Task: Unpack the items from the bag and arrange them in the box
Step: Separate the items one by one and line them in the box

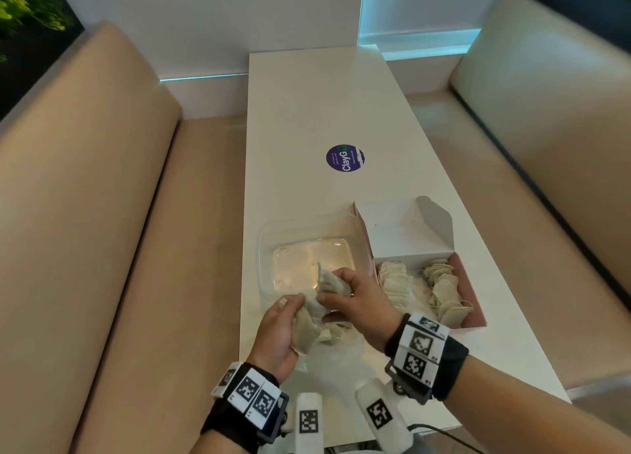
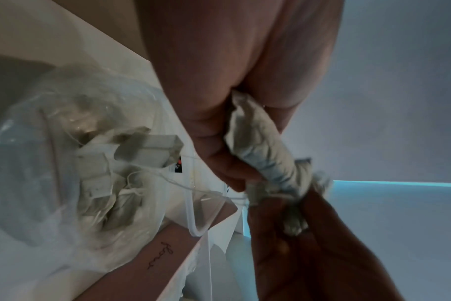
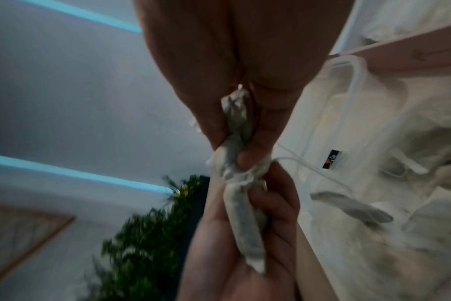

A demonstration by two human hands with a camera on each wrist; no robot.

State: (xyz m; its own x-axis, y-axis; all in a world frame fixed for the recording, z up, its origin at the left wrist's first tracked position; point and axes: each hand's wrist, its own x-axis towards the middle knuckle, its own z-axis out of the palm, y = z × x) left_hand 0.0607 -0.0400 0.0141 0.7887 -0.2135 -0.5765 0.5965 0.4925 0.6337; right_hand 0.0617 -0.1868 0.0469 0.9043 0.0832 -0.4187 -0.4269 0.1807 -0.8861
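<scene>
A narrow white table (image 1: 307,119) between two beige benches is seen from above. Near its close end, a bunch of tea bags (image 1: 309,320) is gripped by the left hand (image 1: 278,334), fingers and thumb curled round it. A second bunch of tea bags (image 1: 329,281), just beside the first and joined to it by tangled strings, is pinched between the thumb and curled fingers of the right hand (image 1: 362,303). Both bunches are held above a clear plastic bag (image 2: 65,163), in which more tea bags are left. Behind the hands, a clear plastic container (image 1: 269,248) is placed. To its right, touching it, a pink box (image 1: 474,289) with a raised white lid is set, with two rows of tea bags (image 1: 444,293) packed on edge inside. A round purple sticker (image 1: 345,158) is seen farther along the table.
</scene>
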